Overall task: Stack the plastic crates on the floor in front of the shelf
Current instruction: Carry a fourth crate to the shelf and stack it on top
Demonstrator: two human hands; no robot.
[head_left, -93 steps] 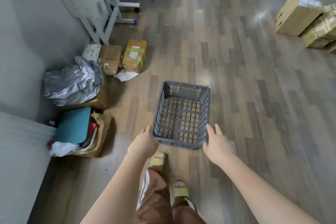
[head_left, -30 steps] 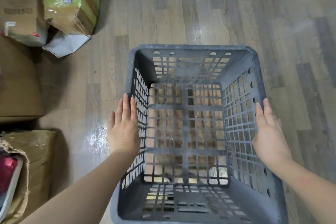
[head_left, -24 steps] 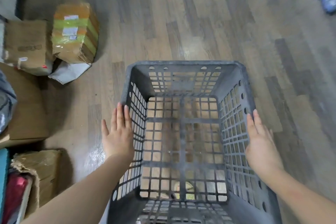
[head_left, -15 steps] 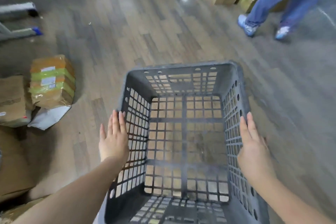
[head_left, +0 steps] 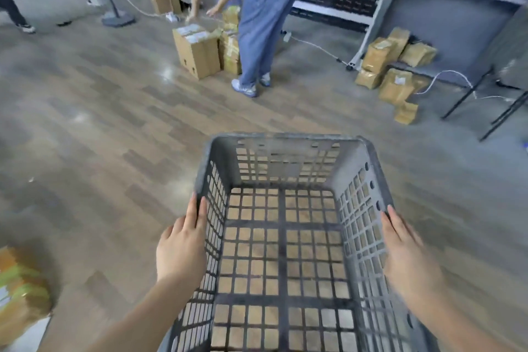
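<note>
An empty grey plastic crate point(head_left: 288, 163) with lattice walls and floor fills the lower middle of the view, lifted off the wooden floor. My left hand point(head_left: 183, 246) presses flat on the outside of its left wall, fingers pointing forward. My right hand point(head_left: 405, 251) presses on the outside of its right wall the same way. The crate is held between both palms. A grey metal shelf point(head_left: 371, 0) stands at the far right.
A person in blue jeans point(head_left: 263, 23) bends over cardboard boxes point(head_left: 197, 48) ahead. Brown parcels point(head_left: 391, 66) lie by the shelf's foot, with a white cable point(head_left: 445, 77) on the floor. A stand base point(head_left: 117, 20) sits far left. A taped parcel point(head_left: 20, 291) lies at lower left.
The crate has come up from the floor between my hands. My view has swung up and to the right, from the parcels by the wall to the shelf and the bending person.
</note>
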